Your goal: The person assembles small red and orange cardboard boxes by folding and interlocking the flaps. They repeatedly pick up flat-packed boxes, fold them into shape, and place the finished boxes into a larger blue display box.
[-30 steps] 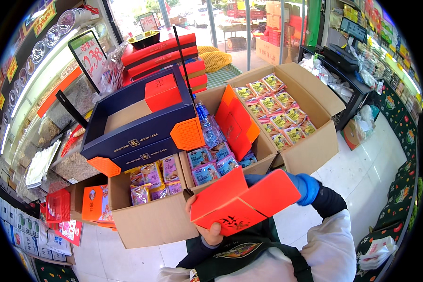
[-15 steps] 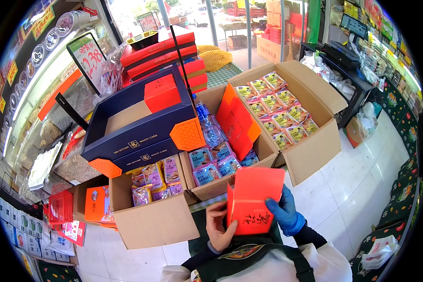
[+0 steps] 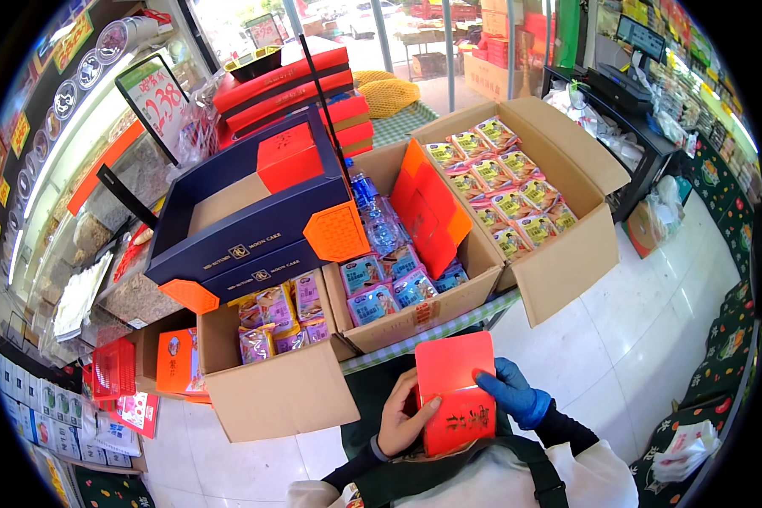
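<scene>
In front of my body I hold a small red cardboard box with dark lettering and a raised top flap. My bare left hand grips its left side, the thumb lying over the front. My right hand, in a blue glove, pinches the right edge near the flap's fold. Beyond it stands an open carton of blue snack packets, with flat red and orange card pieces stuck in it. The inside of the red box is hidden from me.
A dark blue gift box holding a small red box rests over the cartons at left. Purple packets fill the carton below. Pink-and-yellow packets fill the right carton, its flap jutting out. Red gift boxes are stacked behind.
Both hands have brought the red box lower and turned it, so its front and flap now face me more squarely. The gloved hand has stayed on the right edge.
</scene>
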Available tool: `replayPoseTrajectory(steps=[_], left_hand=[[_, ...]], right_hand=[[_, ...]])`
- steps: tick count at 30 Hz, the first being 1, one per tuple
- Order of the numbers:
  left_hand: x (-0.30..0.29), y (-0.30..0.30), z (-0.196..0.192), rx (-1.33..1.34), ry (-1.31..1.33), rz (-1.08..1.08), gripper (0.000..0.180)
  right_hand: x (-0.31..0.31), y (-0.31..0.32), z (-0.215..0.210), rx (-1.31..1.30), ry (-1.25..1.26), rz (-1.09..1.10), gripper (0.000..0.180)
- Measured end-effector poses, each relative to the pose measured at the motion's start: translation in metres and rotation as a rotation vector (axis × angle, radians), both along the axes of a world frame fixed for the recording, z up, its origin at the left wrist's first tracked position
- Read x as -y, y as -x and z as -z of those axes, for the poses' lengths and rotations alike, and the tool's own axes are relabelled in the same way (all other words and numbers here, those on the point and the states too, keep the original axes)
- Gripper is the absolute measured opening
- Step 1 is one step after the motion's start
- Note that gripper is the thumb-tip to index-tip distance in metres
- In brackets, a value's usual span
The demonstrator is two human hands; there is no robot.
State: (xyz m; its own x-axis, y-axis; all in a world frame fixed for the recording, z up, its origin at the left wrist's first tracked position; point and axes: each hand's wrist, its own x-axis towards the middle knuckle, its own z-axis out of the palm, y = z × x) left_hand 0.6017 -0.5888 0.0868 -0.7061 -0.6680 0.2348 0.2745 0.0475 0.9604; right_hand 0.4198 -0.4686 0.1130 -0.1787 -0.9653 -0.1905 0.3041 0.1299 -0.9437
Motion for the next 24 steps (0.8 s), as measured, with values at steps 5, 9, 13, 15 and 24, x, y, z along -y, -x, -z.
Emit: replayPoseTrajectory(steps=[5,9,13,15,24], left_hand=[[0.026,0.002,-0.002,-0.055,0.121,0.011,0.026],[0.04,-0.028,0.012,0.139,0.242,0.274,0.026],[0.033,-0.036,0.015,-0.052,0.005,0.319,0.036],[0.033,-0.036,0.015,-0.042,-0.066,0.309,0.032],[0.033,-0.028,0.011,-0.103,-0.328,0.345,0.023]], right_hand=[[0.021,-0.011,0.024,-0.256,0.253,0.187,0.031],[0.018,-0.008,0.04,-0.376,0.324,0.021,0.03],[0.005,0.003,0.036,0.083,0.201,-0.124,0.034],[0.008,0.008,0.005,0.182,0.19,-0.189,0.04],[0.015,0.016,0.033,0.078,0.191,-0.32,0.031]])
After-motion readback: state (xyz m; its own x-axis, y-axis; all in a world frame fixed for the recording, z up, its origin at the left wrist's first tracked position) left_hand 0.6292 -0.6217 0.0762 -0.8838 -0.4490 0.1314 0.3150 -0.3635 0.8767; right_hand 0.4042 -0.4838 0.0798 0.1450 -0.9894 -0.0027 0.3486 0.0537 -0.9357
